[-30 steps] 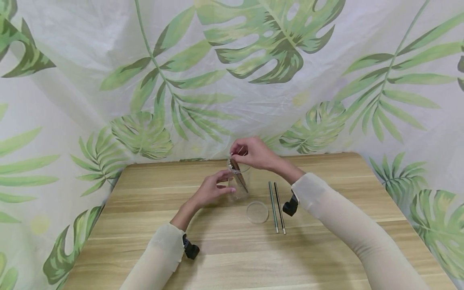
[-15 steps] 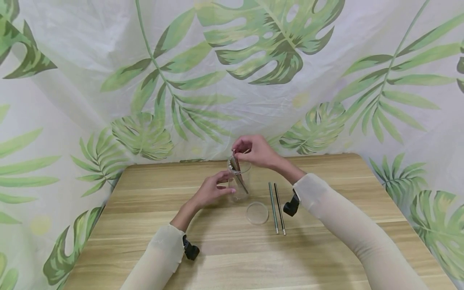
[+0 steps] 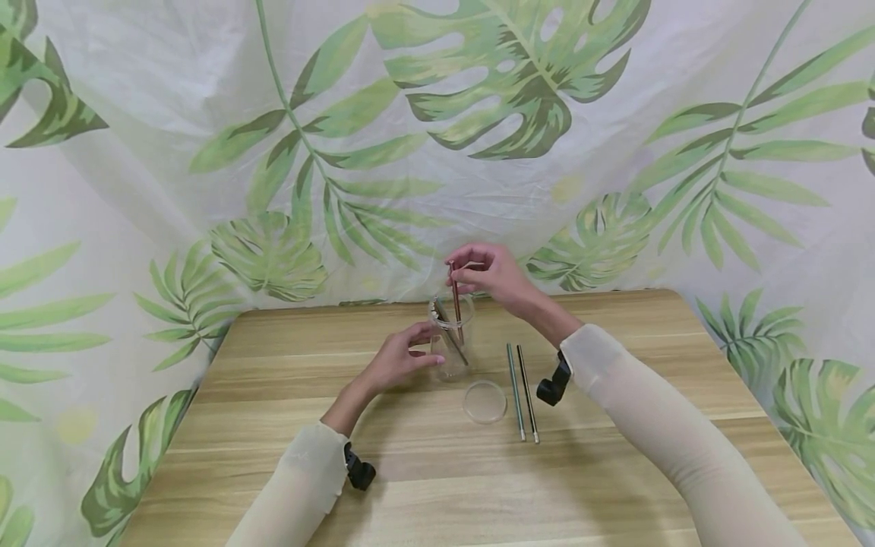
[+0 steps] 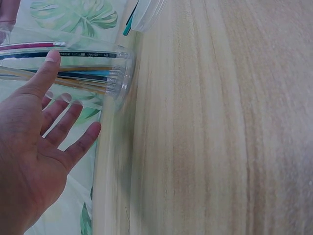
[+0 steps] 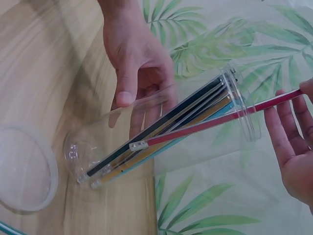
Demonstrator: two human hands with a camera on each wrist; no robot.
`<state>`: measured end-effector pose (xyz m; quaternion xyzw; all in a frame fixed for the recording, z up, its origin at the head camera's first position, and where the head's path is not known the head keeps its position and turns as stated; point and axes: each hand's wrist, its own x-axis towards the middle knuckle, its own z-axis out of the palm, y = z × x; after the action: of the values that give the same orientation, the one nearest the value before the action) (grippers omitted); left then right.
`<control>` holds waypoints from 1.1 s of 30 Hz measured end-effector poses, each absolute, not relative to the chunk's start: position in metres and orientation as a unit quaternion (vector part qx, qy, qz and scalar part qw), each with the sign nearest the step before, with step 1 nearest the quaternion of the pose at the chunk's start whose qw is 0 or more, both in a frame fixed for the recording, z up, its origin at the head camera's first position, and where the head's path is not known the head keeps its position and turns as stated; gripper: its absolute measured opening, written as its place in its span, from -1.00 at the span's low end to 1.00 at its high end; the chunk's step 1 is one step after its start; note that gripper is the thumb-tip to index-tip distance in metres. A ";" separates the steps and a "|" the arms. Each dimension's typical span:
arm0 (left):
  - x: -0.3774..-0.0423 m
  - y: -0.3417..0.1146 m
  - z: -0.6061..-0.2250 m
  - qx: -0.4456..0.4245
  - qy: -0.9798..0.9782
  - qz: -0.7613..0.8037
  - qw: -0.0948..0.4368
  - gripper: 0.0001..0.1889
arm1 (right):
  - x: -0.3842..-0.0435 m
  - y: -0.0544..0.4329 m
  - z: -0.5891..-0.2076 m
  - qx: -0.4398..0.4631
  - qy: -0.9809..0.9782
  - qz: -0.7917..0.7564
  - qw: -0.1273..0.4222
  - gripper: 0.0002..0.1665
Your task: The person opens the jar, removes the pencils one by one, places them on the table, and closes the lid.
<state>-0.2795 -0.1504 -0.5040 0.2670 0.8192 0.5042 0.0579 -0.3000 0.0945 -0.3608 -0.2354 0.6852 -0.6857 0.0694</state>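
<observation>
A clear jar stands upright at the middle back of the table. My left hand holds its side, thumb in front and fingers behind. Between the thumb and fingers of my right hand is the upper end of a red pencil. The rest of that pencil reaches down through the jar's mouth, its metal-capped end above the bottom. Several other pencils, dark, yellow and blue, lean together inside the jar. In the left wrist view, the thumb touches the jar wall.
A round clear lid lies in front of the jar. To its right, a green pencil and a black pencil lie side by side on the wooden table. A leaf-patterned curtain hangs behind.
My right hand has moved up and slightly right from the jar's mouth, drawing the red pencil higher and apart from the others. The left hand and jar have stayed put.
</observation>
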 end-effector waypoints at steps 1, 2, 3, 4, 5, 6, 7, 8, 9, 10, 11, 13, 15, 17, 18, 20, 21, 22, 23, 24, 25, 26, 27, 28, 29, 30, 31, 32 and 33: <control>-0.279 -0.150 -0.504 0.267 0.820 0.503 0.059 -0.31 | -0.300 0.095 -0.360 -0.231 0.676 -0.696 0.071 -0.79; -0.279 -0.150 -0.503 0.266 0.820 0.503 0.060 -0.31 | -0.300 0.096 -0.359 -0.228 0.667 -0.705 0.072 -0.80; -0.279 -0.150 -0.502 0.267 0.821 0.502 0.061 -0.31 | -0.300 0.096 -0.359 -0.226 0.660 -0.713 0.070 -0.80; -0.279 -0.150 -0.502 0.266 0.821 0.502 0.062 -0.31 | -0.301 0.097 -0.359 -0.225 0.652 -0.721 0.067 -0.80; -0.279 -0.150 -0.501 0.266 0.821 0.501 0.062 -0.31 | -0.301 0.097 -0.358 -0.223 0.645 -0.728 0.063 -0.80; -0.279 -0.150 -0.501 0.266 0.821 0.501 0.062 -0.31 | -0.302 0.098 -0.357 -0.221 0.638 -0.735 0.058 -0.80; -0.279 -0.150 -0.501 0.267 0.821 0.501 0.062 -0.31 | -0.302 0.098 -0.357 -0.220 0.633 -0.741 0.053 -0.80; -0.279 -0.150 -0.501 0.267 0.821 0.501 0.062 -0.31 | -0.303 0.098 -0.356 -0.218 0.629 -0.745 0.049 -0.79; -0.280 -0.150 -0.501 0.267 0.821 0.501 0.061 -0.31 | -0.303 0.098 -0.356 -0.216 0.624 -0.750 0.044 -0.78; -0.280 -0.150 -0.501 0.267 0.822 0.500 0.062 -0.31 | -0.303 0.099 -0.355 -0.214 0.620 -0.754 0.040 -0.78; -0.280 -0.150 -0.501 0.267 0.822 0.499 0.061 -0.31 | -0.303 0.099 -0.355 -0.211 0.616 -0.758 0.037 -0.76; -0.280 -0.151 -0.502 0.266 0.823 0.499 0.059 -0.30 | -0.304 0.099 -0.354 -0.203 0.606 -0.768 0.030 -0.74; -0.280 -0.151 -0.502 0.267 0.823 0.498 0.058 -0.30 | -0.304 0.101 -0.353 -0.195 0.592 -0.782 0.023 -0.73; -0.280 -0.151 -0.502 0.265 0.822 0.500 0.058 -0.31 | -0.304 0.102 -0.352 -0.184 0.579 -0.794 0.017 -0.73; -0.280 -0.151 -0.502 0.264 0.822 0.500 0.059 -0.31 | -0.304 0.103 -0.352 -0.178 0.572 -0.800 0.015 -0.74; -0.280 -0.150 -0.502 0.263 0.823 0.500 0.059 -0.31 | -0.303 0.106 -0.350 -0.166 0.557 -0.814 0.013 -0.76; -0.279 -0.150 -0.502 0.263 0.822 0.501 0.060 -0.32 | -0.303 0.107 -0.349 -0.160 0.550 -0.820 0.012 -0.77; -0.279 -0.150 -0.502 0.262 0.822 0.502 0.061 -0.32 | -0.303 0.108 -0.348 -0.155 0.543 -0.825 0.012 -0.77; -0.279 -0.150 -0.501 0.262 0.822 0.502 0.061 -0.31 | -0.302 0.110 -0.347 -0.150 0.535 -0.831 0.012 -0.76; -0.278 -0.149 -0.501 0.262 0.822 0.502 0.062 -0.31 | -0.302 0.111 -0.346 -0.145 0.527 -0.837 0.011 -0.75; -0.278 -0.149 -0.501 0.262 0.821 0.503 0.063 -0.31 | -0.302 0.113 -0.345 -0.141 0.521 -0.842 0.010 -0.74; -0.278 -0.149 -0.501 0.262 0.820 0.505 0.064 -0.31 | -0.301 0.115 -0.344 -0.138 0.513 -0.847 0.009 -0.74; -0.278 -0.149 -0.501 0.261 0.820 0.505 0.064 -0.30 | -0.301 0.116 -0.343 -0.136 0.507 -0.851 0.008 -0.74; -0.278 -0.149 -0.500 0.261 0.820 0.505 0.065 -0.30 | -0.301 0.118 -0.342 -0.133 0.500 -0.855 0.005 -0.75; -0.278 -0.149 -0.501 0.260 0.821 0.504 0.065 -0.30 | -0.301 0.119 -0.341 -0.131 0.494 -0.860 0.003 -0.74; -0.278 -0.149 -0.501 0.259 0.821 0.504 0.066 -0.30 | -0.301 0.120 -0.340 -0.131 0.488 -0.863 0.001 -0.74; -0.278 -0.149 -0.501 0.259 0.821 0.504 0.066 -0.30 | -0.301 0.122 -0.340 -0.129 0.484 -0.865 -0.002 -0.73; -0.278 -0.149 -0.501 0.260 0.822 0.503 0.066 -0.30 | -0.301 0.123 -0.339 -0.128 0.478 -0.869 -0.004 -0.72; -0.278 -0.149 -0.501 0.259 0.822 0.503 0.066 -0.30 | -0.301 0.124 -0.338 -0.126 0.475 -0.871 -0.007 -0.71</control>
<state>-0.2776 -0.1494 -0.5009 0.2593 0.8221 0.5026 0.0658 -0.3014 0.1240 -0.3381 -0.1261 0.4754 -0.8706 -0.0073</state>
